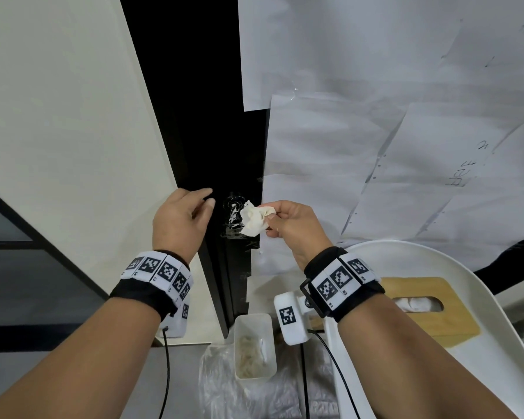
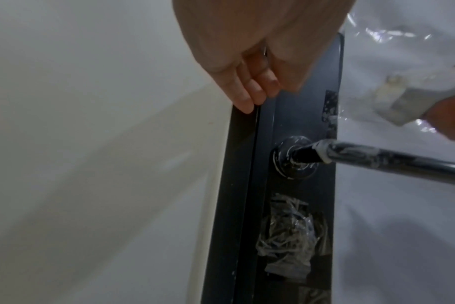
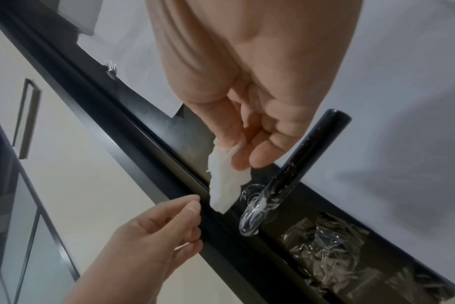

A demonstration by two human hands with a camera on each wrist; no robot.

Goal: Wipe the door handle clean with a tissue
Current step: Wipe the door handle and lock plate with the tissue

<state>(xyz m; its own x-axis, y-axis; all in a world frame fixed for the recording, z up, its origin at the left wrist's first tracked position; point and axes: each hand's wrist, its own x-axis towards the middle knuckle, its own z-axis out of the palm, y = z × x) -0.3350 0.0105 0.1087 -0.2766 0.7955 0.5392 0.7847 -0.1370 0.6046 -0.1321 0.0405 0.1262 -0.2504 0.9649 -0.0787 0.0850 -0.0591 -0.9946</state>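
Note:
The black lever door handle (image 1: 235, 217) juts from a dark door panel and has white smears near its base (image 3: 252, 218). My right hand (image 1: 270, 217) pinches a crumpled white tissue (image 1: 251, 222) between thumb and fingers. The tissue hangs just beside the handle's base, close to the round rosette (image 2: 294, 158); I cannot tell whether it touches. The right wrist view shows the tissue (image 3: 226, 181) dangling left of the handle bar (image 3: 309, 156). My left hand (image 1: 206, 204) holds nothing, and its fingertips (image 2: 249, 102) rest at the door's dark edge left of the handle.
White paper sheets (image 1: 375, 146) cover the door to the right of the handle. A white wall (image 1: 58, 116) is on the left. Below stand a white tub (image 1: 254, 346) of used wipes, a clear plastic bag (image 1: 224, 388), and a wooden-topped tissue box (image 1: 454, 325) on a white seat (image 1: 511, 343).

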